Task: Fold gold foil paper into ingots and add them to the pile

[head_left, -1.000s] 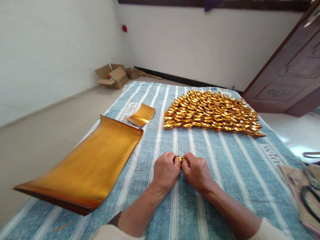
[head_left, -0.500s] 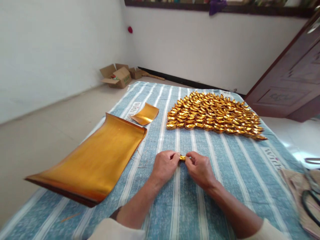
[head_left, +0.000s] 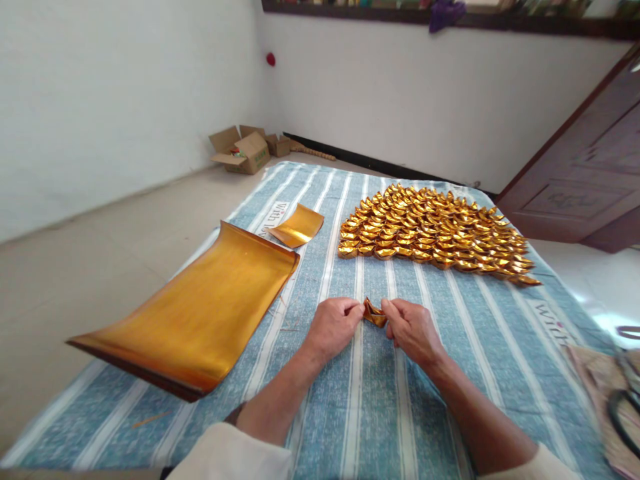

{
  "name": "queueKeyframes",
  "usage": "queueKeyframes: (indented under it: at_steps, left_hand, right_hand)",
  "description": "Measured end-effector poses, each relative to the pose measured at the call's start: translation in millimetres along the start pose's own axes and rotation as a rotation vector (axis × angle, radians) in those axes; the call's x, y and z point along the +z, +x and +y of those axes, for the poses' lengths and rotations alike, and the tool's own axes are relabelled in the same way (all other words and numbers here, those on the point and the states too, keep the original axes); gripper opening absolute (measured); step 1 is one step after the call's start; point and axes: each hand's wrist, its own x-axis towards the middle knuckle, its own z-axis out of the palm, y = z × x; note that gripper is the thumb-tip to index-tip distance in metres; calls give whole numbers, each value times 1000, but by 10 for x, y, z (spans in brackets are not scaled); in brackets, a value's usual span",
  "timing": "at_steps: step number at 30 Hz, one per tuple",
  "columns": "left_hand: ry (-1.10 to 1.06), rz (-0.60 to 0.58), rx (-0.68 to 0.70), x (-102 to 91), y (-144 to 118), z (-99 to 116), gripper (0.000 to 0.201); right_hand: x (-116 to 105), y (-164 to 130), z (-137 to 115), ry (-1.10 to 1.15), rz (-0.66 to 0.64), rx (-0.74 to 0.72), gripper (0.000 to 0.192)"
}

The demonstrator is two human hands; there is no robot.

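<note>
Place: you are in a plain room of a home.
Walls: bare white wall (head_left: 125, 100) far left of your fingers.
Floor: pale tiled floor (head_left: 100, 253), with open cardboard boxes (head_left: 243, 150) in the corner beyond your fingers.
Door: dark wooden door (head_left: 585, 180) far right.
Surface: striped blue cloth (head_left: 380, 400) under your fingers.

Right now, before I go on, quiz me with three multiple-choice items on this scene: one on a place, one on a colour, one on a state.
1. Where do the folded gold ingots lie?
A. beyond the hands
B. in the cardboard box
C. on the floor

2. What colour is the large sheet stack?
A. silver
B. gold
C. red

3. How is the small folded piece held?
A. lying untouched
B. in one hand only
C. pinched between both hands

Answers: 1 A, they cover the striped cloth farther off; 2 B, shiny gold; 3 C, left hand and right hand grip its ends.
</note>
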Motion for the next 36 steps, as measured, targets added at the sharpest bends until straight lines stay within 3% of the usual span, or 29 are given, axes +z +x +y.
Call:
queueKeyframes:
  at_steps: [10, 18, 24, 29, 36]
  left_hand:
    - [-37, 17, -14, 46, 6, -48, 17]
    - [-424, -50, -206, 67, 5, -36, 6]
    - [-587, -57, -302, -2, -8, 37, 3]
    - [-643, -15, -299, -19, 4, 19, 9]
    - [-665, 103, -288, -35, 14, 8, 15]
  right_hand:
    - [-19, 14, 7, 71, -37, 34, 49]
    - [-21, 20, 7, 303, -59, 164, 58]
    - [-43, 37, 8, 445, -45, 190, 60]
    - [-64, 65, 19, 476, -19, 176, 58]
    - [-34, 118, 57, 586, -141, 168, 51]
